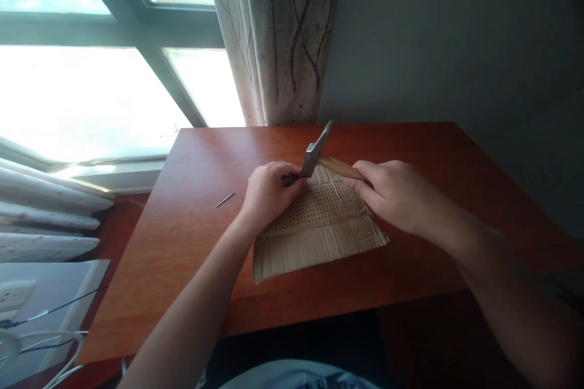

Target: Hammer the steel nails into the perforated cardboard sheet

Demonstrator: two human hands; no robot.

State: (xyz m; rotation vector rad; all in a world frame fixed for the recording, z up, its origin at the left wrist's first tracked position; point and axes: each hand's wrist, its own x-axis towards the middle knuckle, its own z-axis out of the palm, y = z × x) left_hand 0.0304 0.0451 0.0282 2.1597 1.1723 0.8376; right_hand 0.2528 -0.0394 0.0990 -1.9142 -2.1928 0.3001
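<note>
My right hand (387,191) is closed around the wooden handle of a hammer (340,166). The metal head reaches up and left, and its lower end is close to the fingers of my left hand (272,188); whether it touches is not clear. Those fingers pinch a short dark rod-like tool (289,180), mostly covered by the hand. Beneath both hands lies a piece of brown corrugated cardboard (319,243). Its upper part carries a dense grid of small dark holes, while the near strip is plain and creased.
A thin metal pin or nail (225,200) rests on the reddish wooden table (182,255), left of the cardboard. Behind the table hang a patterned curtain (283,42) and a grey wall (433,42). Cables (50,340) and a socket (16,296) are at lower left.
</note>
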